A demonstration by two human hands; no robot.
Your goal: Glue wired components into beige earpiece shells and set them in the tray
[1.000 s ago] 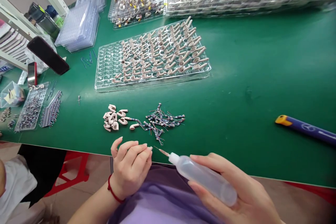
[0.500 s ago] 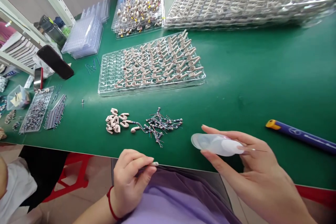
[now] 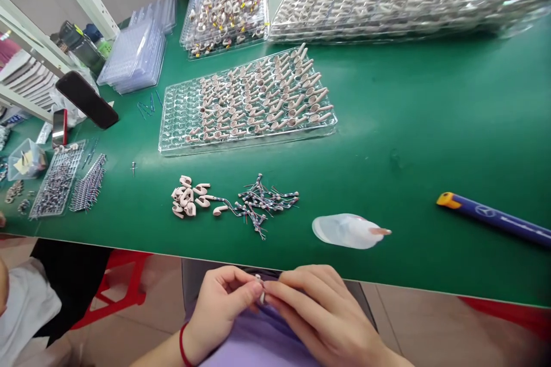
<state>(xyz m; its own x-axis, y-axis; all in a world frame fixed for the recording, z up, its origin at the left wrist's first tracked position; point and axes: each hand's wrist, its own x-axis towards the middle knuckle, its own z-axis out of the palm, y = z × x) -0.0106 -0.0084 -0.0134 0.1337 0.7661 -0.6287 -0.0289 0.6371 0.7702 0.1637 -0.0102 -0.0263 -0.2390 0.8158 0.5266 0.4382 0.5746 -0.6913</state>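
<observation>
Over my lap, my left hand (image 3: 224, 301) is closed in a pinch on a small off-white earbud shell (image 3: 262, 297), mostly hidden by fingertips. From the other side, my right hand (image 3: 325, 309) meets it, thumb and fingers pressed together at the same piece. A translucent squeeze bottle (image 3: 344, 231) with a pinkish tip lies on its side near the bench edge, apart from both hands. Beyond my hands are a small pile of beige earbud shells (image 3: 187, 198) and a tangle of small wired parts (image 3: 267, 199).
On the green bench (image 3: 408, 126), a clear tray (image 3: 178, 109) holds rows of earbud shells. Filled trays (image 3: 365, 6) stand behind it. A blue box cutter (image 3: 495, 212) with a yellow end lies at right. A phone (image 3: 86, 100) and stacked empty trays (image 3: 133, 60) are at left.
My right hand has let go of the squeeze bottle, which now lies on the bench. It has moved left to meet my left hand at the small shell.
</observation>
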